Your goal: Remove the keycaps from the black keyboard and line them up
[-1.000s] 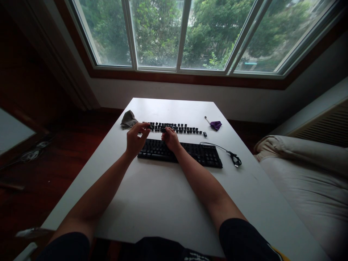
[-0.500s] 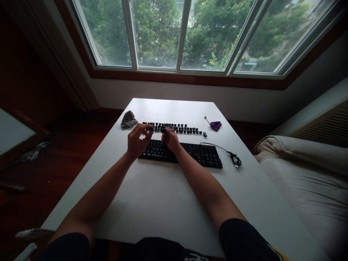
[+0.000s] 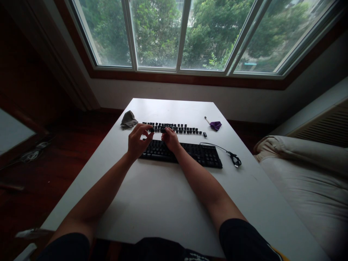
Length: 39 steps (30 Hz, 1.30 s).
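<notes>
Between the thumb and forefinger of my left hand [image 3: 138, 141] is a small black keycap [image 3: 151, 130]. My right hand [image 3: 170, 139] is closed on a small black object [image 3: 163, 130], too small and dark to name. Both hands are held up over the back edge of a black keyboard [image 3: 206, 156], a short gap apart. My right hand and wrist hide part of its keys. Behind the hands, several loose black keycaps [image 3: 187, 129] lie in rows on the white table [image 3: 152, 203].
A grey cloth [image 3: 128, 120] lies at the table's left edge. On the right are a purple cloth [image 3: 215, 125], a small brush [image 3: 207, 119] and a separate black key [image 3: 204, 134]. The keyboard's coiled cable [image 3: 235, 159] rests at the right. A pale cushioned seat [image 3: 301, 174] stands beside the table.
My left thumb and fingers have shifted very slightly around the keycap. My right hand has stayed almost still, and the things on the table have not moved.
</notes>
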Tool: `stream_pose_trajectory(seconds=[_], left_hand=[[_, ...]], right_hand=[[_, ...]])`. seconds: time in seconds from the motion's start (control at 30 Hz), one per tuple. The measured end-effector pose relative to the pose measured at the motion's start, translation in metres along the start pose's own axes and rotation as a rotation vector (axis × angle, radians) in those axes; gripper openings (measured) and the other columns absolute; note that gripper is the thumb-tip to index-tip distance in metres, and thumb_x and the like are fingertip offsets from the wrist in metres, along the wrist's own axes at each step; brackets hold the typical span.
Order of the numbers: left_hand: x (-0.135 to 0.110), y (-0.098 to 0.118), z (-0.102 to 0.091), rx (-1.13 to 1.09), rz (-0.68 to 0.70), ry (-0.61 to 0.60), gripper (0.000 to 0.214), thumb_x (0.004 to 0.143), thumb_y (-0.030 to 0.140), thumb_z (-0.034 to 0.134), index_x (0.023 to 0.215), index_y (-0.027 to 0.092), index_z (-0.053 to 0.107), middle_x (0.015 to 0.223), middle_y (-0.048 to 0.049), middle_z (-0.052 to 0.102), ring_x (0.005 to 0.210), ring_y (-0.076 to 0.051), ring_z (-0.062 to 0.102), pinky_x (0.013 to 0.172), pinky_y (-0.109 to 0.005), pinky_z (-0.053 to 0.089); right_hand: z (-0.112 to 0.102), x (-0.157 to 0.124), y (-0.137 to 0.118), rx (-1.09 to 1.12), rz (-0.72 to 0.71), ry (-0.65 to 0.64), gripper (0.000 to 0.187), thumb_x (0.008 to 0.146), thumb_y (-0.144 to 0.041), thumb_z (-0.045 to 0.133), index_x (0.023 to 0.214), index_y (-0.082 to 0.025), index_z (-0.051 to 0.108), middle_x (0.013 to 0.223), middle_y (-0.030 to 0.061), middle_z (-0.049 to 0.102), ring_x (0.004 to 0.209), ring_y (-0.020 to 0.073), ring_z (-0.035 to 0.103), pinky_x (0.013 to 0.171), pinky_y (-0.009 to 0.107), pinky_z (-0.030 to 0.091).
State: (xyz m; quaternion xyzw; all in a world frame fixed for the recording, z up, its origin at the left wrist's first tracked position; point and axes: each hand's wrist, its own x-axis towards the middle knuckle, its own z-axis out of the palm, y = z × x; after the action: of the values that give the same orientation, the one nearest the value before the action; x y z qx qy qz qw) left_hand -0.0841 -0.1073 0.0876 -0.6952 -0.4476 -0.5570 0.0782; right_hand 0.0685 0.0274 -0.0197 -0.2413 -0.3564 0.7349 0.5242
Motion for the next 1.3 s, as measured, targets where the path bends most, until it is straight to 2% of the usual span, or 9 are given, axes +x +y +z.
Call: stream_pose_trajectory(seconds=[0.37, 0.67, 0.8, 0.97, 1.1, 1.3], left_hand=[[-0.003, -0.003, 0.003, 0.009, 0.026, -0.001, 0.019, 0.093, 0.028, 0.061, 0.112, 0.023, 0.063, 0.106, -0.0032, 0.064, 0.065, -0.008, 0.058, 0.073, -0.028, 0.054], [-0.005, -0.008, 0.006, 0.018, -0.005, -0.002, 0.018, 0.093, 0.027, 0.061, 0.109, 0.023, 0.062, 0.106, -0.0035, 0.063, 0.067, -0.008, 0.058, 0.073, -0.028, 0.053], [-0.007, -0.028, 0.007, 0.009, -0.100, -0.001, 0.016, 0.091, 0.026, 0.061, 0.106, 0.021, 0.063, 0.107, -0.0044, 0.063, 0.069, -0.009, 0.059, 0.069, -0.027, 0.052], [-0.016, -0.072, 0.011, 0.038, -0.270, -0.001, 0.018, 0.090, 0.025, 0.061, 0.107, 0.019, 0.064, 0.102, -0.0043, 0.064, 0.069, -0.010, 0.059, 0.067, -0.026, 0.051], [-0.026, -0.098, 0.012, 0.070, -0.364, -0.048, 0.022, 0.091, 0.026, 0.058, 0.110, 0.019, 0.064, 0.108, -0.0076, 0.064, 0.081, -0.014, 0.063, 0.068, -0.028, 0.053], [-0.037, -0.118, 0.016, 0.212, -0.414, -0.173, 0.023, 0.089, 0.026, 0.059, 0.110, 0.020, 0.068, 0.114, -0.0096, 0.059, 0.103, -0.023, 0.060, 0.084, -0.036, 0.053]], right_hand=[[-0.001, 0.001, 0.001, 0.006, -0.023, -0.035, 0.031, 0.076, -0.041, 0.075, 0.084, -0.024, 0.051, 0.058, -0.0058, 0.061, 0.046, 0.0113, 0.056, 0.043, 0.022, 0.043], [-0.001, 0.001, 0.001, 0.003, -0.015, -0.024, 0.031, 0.076, -0.041, 0.075, 0.083, -0.024, 0.050, 0.058, -0.0058, 0.061, 0.046, 0.0113, 0.056, 0.043, 0.022, 0.043], [0.000, 0.000, 0.001, -0.004, -0.012, -0.019, 0.031, 0.076, -0.041, 0.075, 0.083, -0.024, 0.050, 0.058, -0.0059, 0.060, 0.046, 0.0110, 0.055, 0.043, 0.022, 0.043], [0.000, 0.000, 0.000, -0.013, -0.015, -0.019, 0.031, 0.076, -0.041, 0.075, 0.083, -0.024, 0.051, 0.058, -0.0059, 0.061, 0.046, 0.0105, 0.055, 0.043, 0.021, 0.043], [-0.002, 0.001, 0.002, -0.002, -0.012, -0.039, 0.032, 0.076, -0.042, 0.076, 0.082, -0.024, 0.050, 0.058, -0.0057, 0.061, 0.046, 0.0108, 0.056, 0.043, 0.021, 0.043], [0.000, 0.000, 0.002, 0.006, -0.012, -0.030, 0.031, 0.075, -0.041, 0.076, 0.084, -0.024, 0.052, 0.059, -0.0059, 0.061, 0.046, 0.0104, 0.055, 0.043, 0.021, 0.044]])
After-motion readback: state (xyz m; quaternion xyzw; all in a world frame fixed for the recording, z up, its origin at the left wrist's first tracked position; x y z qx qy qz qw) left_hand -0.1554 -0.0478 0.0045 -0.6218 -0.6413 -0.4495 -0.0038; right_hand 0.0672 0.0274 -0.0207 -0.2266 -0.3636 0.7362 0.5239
